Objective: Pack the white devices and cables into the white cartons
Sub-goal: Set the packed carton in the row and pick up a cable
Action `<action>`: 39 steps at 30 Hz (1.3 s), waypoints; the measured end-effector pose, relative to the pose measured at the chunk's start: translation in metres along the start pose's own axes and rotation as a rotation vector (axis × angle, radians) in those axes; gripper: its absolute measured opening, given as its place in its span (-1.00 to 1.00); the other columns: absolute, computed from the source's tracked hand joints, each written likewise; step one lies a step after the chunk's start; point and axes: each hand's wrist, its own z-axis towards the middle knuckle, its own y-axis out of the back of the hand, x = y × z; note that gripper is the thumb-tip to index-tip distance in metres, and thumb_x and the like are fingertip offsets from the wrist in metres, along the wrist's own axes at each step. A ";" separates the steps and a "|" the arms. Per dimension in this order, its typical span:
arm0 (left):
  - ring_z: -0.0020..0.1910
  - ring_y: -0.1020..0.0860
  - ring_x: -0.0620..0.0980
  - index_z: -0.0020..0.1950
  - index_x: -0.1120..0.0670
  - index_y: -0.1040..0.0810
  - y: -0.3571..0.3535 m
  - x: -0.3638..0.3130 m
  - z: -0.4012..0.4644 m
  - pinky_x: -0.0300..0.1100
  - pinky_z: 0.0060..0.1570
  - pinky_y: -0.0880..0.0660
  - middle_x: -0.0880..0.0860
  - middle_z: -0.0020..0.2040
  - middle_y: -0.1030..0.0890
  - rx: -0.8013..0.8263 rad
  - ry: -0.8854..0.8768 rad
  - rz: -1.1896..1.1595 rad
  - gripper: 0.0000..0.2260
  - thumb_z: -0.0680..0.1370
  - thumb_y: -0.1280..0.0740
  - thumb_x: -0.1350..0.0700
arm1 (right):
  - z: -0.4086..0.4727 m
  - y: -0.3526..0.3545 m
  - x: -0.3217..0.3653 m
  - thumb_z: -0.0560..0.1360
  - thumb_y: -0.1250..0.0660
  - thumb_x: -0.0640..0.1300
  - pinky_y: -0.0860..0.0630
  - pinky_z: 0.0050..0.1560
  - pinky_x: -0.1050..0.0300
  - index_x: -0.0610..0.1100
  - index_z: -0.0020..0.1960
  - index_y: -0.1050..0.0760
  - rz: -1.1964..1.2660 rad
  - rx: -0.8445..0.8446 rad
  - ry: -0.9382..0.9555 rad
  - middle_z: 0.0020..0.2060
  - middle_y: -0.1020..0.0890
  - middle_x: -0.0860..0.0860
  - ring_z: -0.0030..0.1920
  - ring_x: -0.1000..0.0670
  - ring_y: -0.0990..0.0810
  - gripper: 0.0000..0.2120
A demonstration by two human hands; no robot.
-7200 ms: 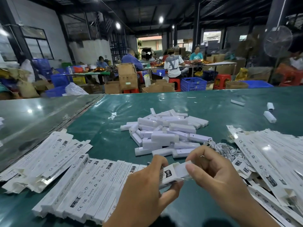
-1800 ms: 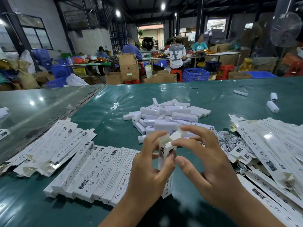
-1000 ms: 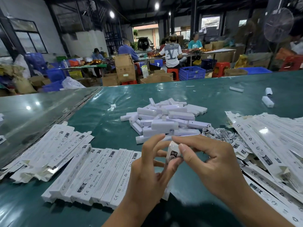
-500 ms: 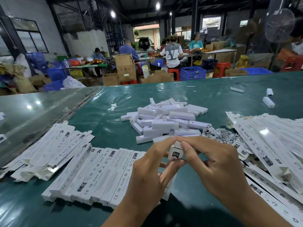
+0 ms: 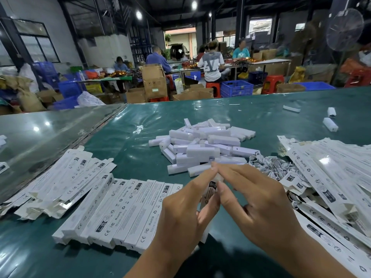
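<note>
Hands (image 5: 220, 207), two, round one carton (image 5: 209, 194)

Dim hall, ceiling lamps (image 5: 139, 15) glaring on table (image 5: 261, 109), wide-angle edge distortion

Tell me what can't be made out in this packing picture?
All in the head view:
- The slim white printed carton held upright: both hands cover most of it, so its contents and top flap are hidden.
- The left hand and right hand: their grip underneath is out of sight.
- The heap of flat white cartons is cut off by the right edge.
- The tangle of white cables: too small to count.
</note>
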 end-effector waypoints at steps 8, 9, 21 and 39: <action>-0.12 -0.66 -0.14 0.27 0.03 -0.47 0.000 0.000 -0.001 -0.19 -0.30 -0.64 -0.07 -0.05 -0.65 -0.003 0.081 -0.059 -0.72 0.58 -0.38 0.06 | 0.000 0.001 -0.003 0.58 -0.30 -0.07 -0.57 0.03 0.22 -0.19 0.24 -0.61 0.040 0.004 -0.006 0.06 -0.70 0.02 0.00 0.12 -0.63 -0.68; -0.08 -0.65 -0.17 0.27 0.01 -0.46 0.001 -0.001 -0.001 -0.20 -0.32 -0.64 -0.11 -0.05 -0.62 -0.002 0.106 -0.079 -0.72 0.58 -0.37 0.04 | 0.000 0.001 -0.004 0.57 -0.31 -0.09 -0.58 0.06 0.21 -0.20 0.22 -0.62 0.055 -0.006 0.028 0.08 -0.70 0.00 0.02 0.11 -0.64 -0.70; -0.26 -0.57 -0.13 0.17 -0.20 -0.34 -0.003 0.020 -0.008 -0.03 -0.18 -0.57 -0.09 -0.12 -0.62 0.649 0.380 -0.071 -0.63 0.49 -0.45 -0.12 | 0.005 -0.002 -0.017 0.48 -0.40 -0.03 -0.55 -0.13 0.27 -0.01 0.16 -0.60 0.194 0.044 -0.261 -0.01 -0.56 0.13 -0.01 0.10 -0.59 -0.75; 0.21 -0.59 -0.11 0.17 -0.19 -0.51 -0.006 0.011 -0.002 -0.23 -0.03 -0.61 -0.16 0.17 -0.63 0.111 0.595 -0.475 -0.68 0.45 -0.49 -0.08 | 0.008 -0.012 -0.048 0.66 -0.22 -0.01 -0.65 -0.20 0.06 -0.10 0.04 -0.68 0.847 -0.102 -1.156 -0.15 -0.76 -0.12 -0.17 -0.04 -0.75 -0.72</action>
